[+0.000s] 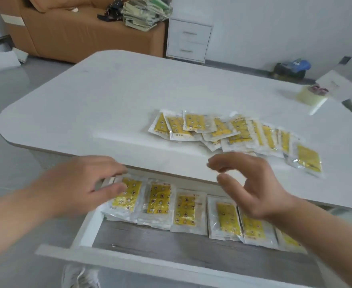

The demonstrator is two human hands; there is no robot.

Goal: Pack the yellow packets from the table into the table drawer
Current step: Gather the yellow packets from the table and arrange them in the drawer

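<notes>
Several yellow packets (229,130) in clear wrappers lie fanned out on the white table (108,96), toward its right front. Below the table's front edge the drawer (171,260) stands pulled out, with a row of yellow packets (185,210) along its back. My left hand (81,183) reaches into the drawer's left end, fingers resting on the leftmost packet stack (127,196). My right hand (252,183) hovers above the drawer's right half at the table edge, fingers spread and curled, holding nothing.
A small box with a pale pad (314,96) sits at the table's far right. Behind the table stand a tan sofa (71,32) with a paper stack (144,15) and a white drawer cabinet (188,40). My shoe (79,277) shows under the drawer front.
</notes>
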